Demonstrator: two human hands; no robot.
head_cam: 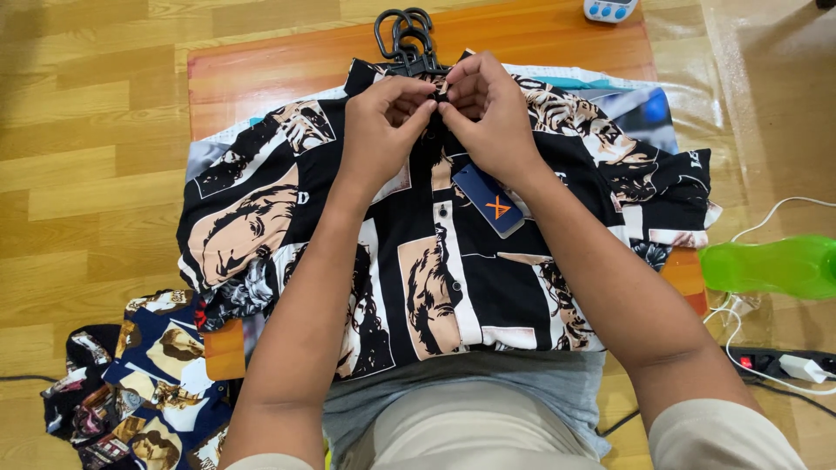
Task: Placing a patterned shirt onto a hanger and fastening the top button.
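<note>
Both hands, left hand (383, 117) and right hand (488, 109), pinch the top button at the collar of the black portrait-print fabric shirt (435, 261) (still on its black plastic hangers (405, 39)), placket running lengthwise toward the person.

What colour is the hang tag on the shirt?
Dark blue with an orange mark, seen in the head view: hang tag.

Both hands, left hand (383, 117) and right hand (489, 109), work at the shirt (453, 261) collar. At 12 o'clock, black hangers (406, 39) block. At 3 o'clock: green bottle (766, 265), white cable (775, 209), power strip (784, 364). At 7 o'clock, 1 shirt heap (139, 383). Bare floor (87, 157) at 9 o'clock is passable.
</note>
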